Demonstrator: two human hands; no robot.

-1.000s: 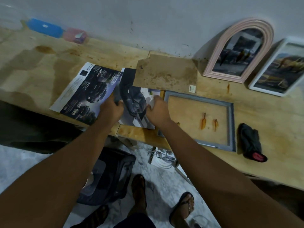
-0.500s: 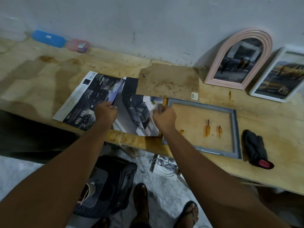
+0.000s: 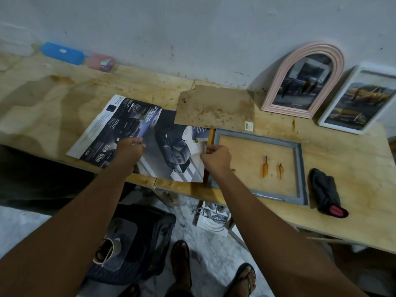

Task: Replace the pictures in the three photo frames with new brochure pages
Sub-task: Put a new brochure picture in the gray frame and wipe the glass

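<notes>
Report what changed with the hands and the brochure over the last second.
The hands drew apart: the left hand, gripping the brochure at its fold, slid left, while the right hand, pinching the car page by its right edge, pulled it toward the grey frame, so the page now lies wider and flatter. The backing board, pink arched frame, white frame and black cloth stayed put.

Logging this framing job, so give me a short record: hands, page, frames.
page: car picture, on the table
left hand: grips page's left edge
right hand: pinches page's right edge
grey frame: empty, flat, right of page
backing board: overlaps page's far edge
pink frame, white frame: lean on wall, pictures inside
black cloth: right of grey frame
</notes>
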